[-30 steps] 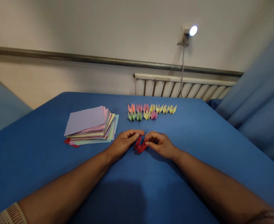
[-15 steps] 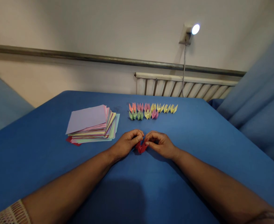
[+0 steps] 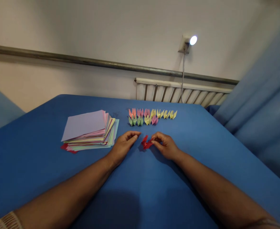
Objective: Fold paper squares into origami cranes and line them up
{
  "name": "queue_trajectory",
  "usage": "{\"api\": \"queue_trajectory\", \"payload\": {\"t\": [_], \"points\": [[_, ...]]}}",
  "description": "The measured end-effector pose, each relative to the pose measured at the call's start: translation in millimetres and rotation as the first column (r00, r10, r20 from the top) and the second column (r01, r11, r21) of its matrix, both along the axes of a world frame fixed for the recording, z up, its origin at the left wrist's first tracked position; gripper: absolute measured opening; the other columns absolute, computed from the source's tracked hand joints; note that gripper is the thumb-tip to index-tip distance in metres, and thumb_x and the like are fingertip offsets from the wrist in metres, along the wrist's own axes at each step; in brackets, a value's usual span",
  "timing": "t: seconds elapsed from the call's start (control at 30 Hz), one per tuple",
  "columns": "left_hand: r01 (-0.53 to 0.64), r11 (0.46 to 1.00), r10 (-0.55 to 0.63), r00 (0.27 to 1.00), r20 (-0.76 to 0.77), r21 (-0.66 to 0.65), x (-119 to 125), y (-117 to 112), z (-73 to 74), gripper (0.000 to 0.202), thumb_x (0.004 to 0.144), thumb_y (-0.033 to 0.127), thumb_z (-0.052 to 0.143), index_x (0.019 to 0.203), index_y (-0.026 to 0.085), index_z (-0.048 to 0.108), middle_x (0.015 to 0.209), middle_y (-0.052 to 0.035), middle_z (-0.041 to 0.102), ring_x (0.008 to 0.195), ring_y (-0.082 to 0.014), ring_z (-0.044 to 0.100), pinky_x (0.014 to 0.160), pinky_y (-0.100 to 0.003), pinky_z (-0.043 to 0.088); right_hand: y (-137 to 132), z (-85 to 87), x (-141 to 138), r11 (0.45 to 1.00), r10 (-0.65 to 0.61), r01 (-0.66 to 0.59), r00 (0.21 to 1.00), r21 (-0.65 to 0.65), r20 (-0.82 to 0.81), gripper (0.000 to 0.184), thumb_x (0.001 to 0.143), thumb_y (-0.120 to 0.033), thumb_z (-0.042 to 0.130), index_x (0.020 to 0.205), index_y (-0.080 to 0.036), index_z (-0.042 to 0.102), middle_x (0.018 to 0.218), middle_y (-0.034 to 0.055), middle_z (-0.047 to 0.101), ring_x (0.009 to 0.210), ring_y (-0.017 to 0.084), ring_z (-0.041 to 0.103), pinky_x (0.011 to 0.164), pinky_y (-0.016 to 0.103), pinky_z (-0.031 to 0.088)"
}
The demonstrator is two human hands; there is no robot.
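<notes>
Below a metal rail (image 3: 94, 63), in the head view, a blue bench (image 3: 190, 133) carries stacked paper (image 3: 84, 126) and two rows of folded figures (image 3: 148, 120). Nearer the camera, the right hand (image 3: 166, 146) pinches a red figure (image 3: 146, 145); the left hand (image 3: 123, 145), empty, loosely curved, lies near it.

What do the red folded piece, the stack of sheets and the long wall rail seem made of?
Red folded piece: likely paper, matte, with crisp angular points.
Stack of sheets: apparently matte coloured paper, going by the thin layered edges.
Long wall rail: probably metal, greyish with a dull sheen, possibly painted.
</notes>
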State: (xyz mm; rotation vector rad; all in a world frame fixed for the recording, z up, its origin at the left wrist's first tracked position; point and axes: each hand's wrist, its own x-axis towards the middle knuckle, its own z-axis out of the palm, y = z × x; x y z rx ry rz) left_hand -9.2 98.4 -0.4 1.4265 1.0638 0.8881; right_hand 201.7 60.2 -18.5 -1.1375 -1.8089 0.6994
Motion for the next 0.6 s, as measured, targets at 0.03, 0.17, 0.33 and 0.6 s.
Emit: {"api": "queue_trajectory", "payload": {"t": [0.03,0.17,0.33,0.6], "points": [[0.009,1.000,-0.009,1.000,-0.026,-0.001,0,0,0.5,0.038,0.076,0.041,0.060,0.105,0.017,0.065,0.108,-0.0073,0.068,0.102,-0.0217,0.061,0.093,-0.036,0.045,3,1.2,8,0.999,-0.030,0.029,0.999,0.021,0.040,0.006,0.086,-0.022,0.052,0.086,-0.020,0.058,0.082,0.0017,0.061,0.071,0.013,0.055,0.067,0.026,0.044],[0.040,0.999,-0.040,0.997,-0.063,0.002,1,-2,5.8,0.036,0.072,0.041,0.063,0.098,0.017,0.067,0.103,-0.0062,0.069,0.097,-0.0219,0.063,0.089,-0.036,0.046,26,5.3,50,0.983,-0.176,0.159,0.961,0.096,0.213,0.007,0.084,-0.022,0.051,0.084,-0.020,0.058,0.079,0.0013,0.059,0.072,0.014,0.053,0.068,0.027,0.042],[0.048,0.999,-0.046,0.995,-0.086,0.025,1,-2,9.4,0.031,0.071,0.040,0.063,0.091,0.018,0.068,0.103,-0.0063,0.070,0.101,-0.0237,0.062,0.094,-0.038,0.044,67,3.7,89,0.942,-0.335,0.334,0.928,0.034,0.165,0.005,0.080,-0.023,0.051,0.077,-0.020,0.053,0.069,-0.0011,0.057,0.064,0.014,0.053,0.065,0.027,0.041],[0.071,0.996,-0.066,0.993,-0.100,0.048,-1,2,4.3,0.030,0.072,0.042,0.062,0.089,0.018,0.067,0.106,-0.0075,0.069,0.104,-0.0241,0.062,0.098,-0.039,0.043,103,-16.4,86,0.949,-0.305,0.311,0.948,-0.059,0.086,0.002,0.080,-0.021,0.047,0.078,-0.021,0.048,0.066,-0.0037,0.058,0.057,0.013,0.058,0.059,0.025,0.044]]}}
